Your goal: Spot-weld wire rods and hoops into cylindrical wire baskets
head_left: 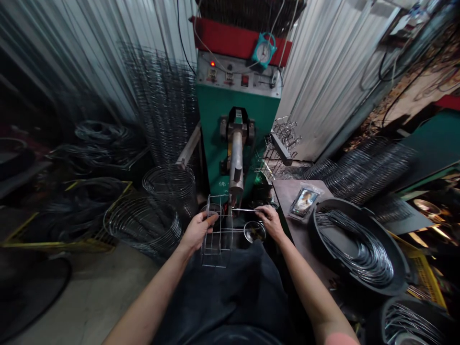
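My left hand is closed around the side of a small wire rack, which hangs in front of the green spot welder. Between the fingers of my right hand is one end of a thin metal rod. The rod's other end reaches left to the rack's upper edge, just under the welder's electrode arm. Whether rod and rack touch there I cannot tell. A round wire ring shows below the rod, close to my right hand.
On the right, a metal table holds a phone and a black round tub of bent wires. Wire baskets stand at left, before a tall stack of wire grids. A teal clock sits on the welder.
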A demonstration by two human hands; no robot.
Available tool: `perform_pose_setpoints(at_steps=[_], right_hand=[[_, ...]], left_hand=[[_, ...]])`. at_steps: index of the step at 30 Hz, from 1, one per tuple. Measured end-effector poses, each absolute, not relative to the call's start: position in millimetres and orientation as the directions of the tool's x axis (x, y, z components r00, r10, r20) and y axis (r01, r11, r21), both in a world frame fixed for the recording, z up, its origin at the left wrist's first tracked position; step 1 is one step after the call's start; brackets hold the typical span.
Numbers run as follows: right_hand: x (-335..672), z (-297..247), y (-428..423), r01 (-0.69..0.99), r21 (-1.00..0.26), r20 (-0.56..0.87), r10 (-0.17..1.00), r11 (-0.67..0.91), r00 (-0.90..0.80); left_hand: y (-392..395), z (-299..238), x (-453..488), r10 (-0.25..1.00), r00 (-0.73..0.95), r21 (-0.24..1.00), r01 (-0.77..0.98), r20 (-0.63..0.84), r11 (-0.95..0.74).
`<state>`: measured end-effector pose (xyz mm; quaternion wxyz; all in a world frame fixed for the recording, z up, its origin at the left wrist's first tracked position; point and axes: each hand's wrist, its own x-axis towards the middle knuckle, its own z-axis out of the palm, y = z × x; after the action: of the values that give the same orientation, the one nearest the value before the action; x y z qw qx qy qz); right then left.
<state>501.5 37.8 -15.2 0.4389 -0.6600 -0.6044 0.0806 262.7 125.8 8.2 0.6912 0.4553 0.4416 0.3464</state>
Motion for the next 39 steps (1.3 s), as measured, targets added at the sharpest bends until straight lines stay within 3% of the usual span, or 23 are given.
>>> perform_pose_setpoints(at_steps=[16,27,33,39], right_hand=[[509.0,-20.4,44.2,0.763,-0.635,0.454,0.858,0.121,0.241],[525.2,-25.2,35.2,0.717,-0.688,0.442,0.85,0.117,0.286],[567.6,-52.8,-30.3,0.646,-0.762,0.395,0.759,-0.043,0.517],[549.9,-73.6,-64.4,0.702,-0.69,0.274,0.833,-0.178,0.481]], left_hand=[[133.3,3.9,271.4,0.882,0.352,0.921,-0.113,-0.313,0.372],[139.3,5.4,272.3,0.869,0.388,0.924,-0.098,-0.306,0.369],[137.0,5.1,272.7,0.879,0.371,0.927,-0.102,-0.3,0.36],[132.4,1.7,277.0,0.9,0.333,0.932,-0.129,-0.281,0.339]])
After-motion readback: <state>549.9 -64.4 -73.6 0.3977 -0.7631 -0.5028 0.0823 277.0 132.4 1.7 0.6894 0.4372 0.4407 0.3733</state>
